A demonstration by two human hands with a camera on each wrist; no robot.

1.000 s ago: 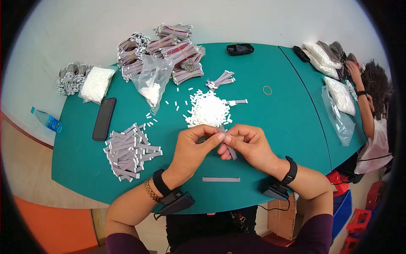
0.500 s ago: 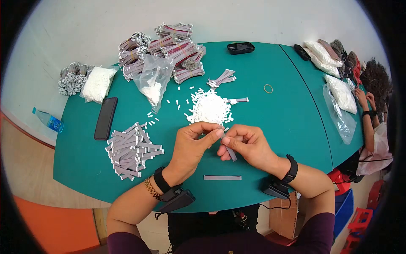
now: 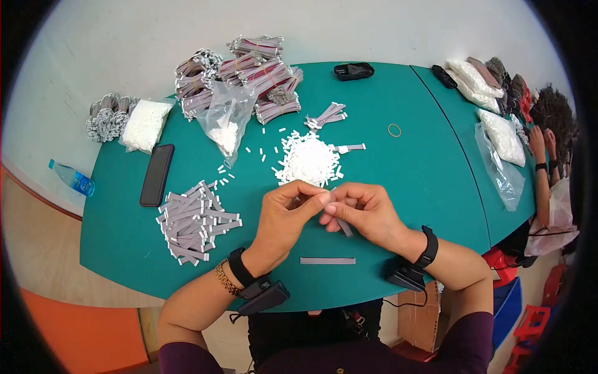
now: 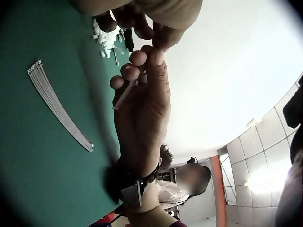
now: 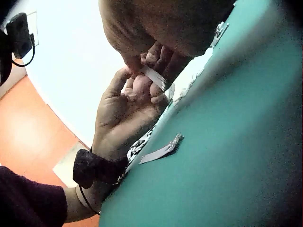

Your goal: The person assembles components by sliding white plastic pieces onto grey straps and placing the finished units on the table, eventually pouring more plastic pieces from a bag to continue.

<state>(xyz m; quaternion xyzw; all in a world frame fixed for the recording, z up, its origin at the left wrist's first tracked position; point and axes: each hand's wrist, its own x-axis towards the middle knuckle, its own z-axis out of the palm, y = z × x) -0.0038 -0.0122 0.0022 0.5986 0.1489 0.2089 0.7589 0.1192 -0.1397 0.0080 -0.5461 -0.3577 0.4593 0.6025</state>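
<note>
In front of the body, my left hand [image 3: 281, 218] and right hand [image 3: 372, 215] meet fingertip to fingertip. Between them is a short grey flat ribbon cable [image 3: 345, 229], its lower end sticking out below the right fingers. The right thumb and fingers pinch it; the left thumb and index finger pinch at its upper end, which the fingertips hide. From the right wrist, the cable [image 5: 154, 78] shows as a pale strip crossing the fingers. Another ribbon cable [image 3: 327, 261] lies flat on the table, nearer the body. Just beyond the hands is a heap of small white connector housings [image 3: 308, 159].
Loose ribbon cables [image 3: 196, 223] are piled at left beside a phone [image 3: 156, 175]. Bundled cables [image 3: 265, 75], a clear bag [image 3: 227, 118] and a white-filled bag [image 3: 145, 126] stand behind. A rubber band [image 3: 394, 130] lies at right. Another person's hands [image 3: 539, 144] work at the far right.
My two hands keep nearly the same place, with small finger shifts. The cable's free end has swung slightly right. At the far right, the other person's hands have moved lower and come together.
</note>
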